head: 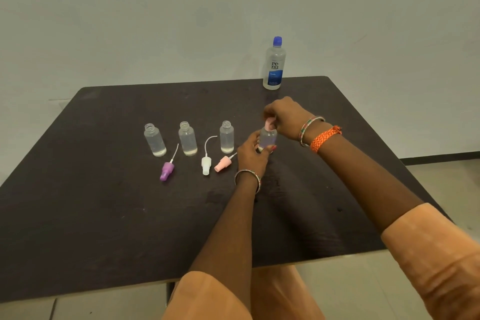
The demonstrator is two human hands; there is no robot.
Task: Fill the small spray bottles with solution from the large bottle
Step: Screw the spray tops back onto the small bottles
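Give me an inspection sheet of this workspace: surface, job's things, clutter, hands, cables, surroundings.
Surface: dark table, faint smudges.
Job's things: large bottle upright at the far edge, blue cap on; three open small bottles standing in a row, a little liquid in each; purple spray top, white spray top and pink spray top lying in front of them; fourth small bottle upright, in hand.
Clutter: nothing seen.
Hands: left hand grips the fourth bottle's body; right hand pinches its pink top.
Cables: nothing seen.
Surroundings: plain pale wall, tiled floor.
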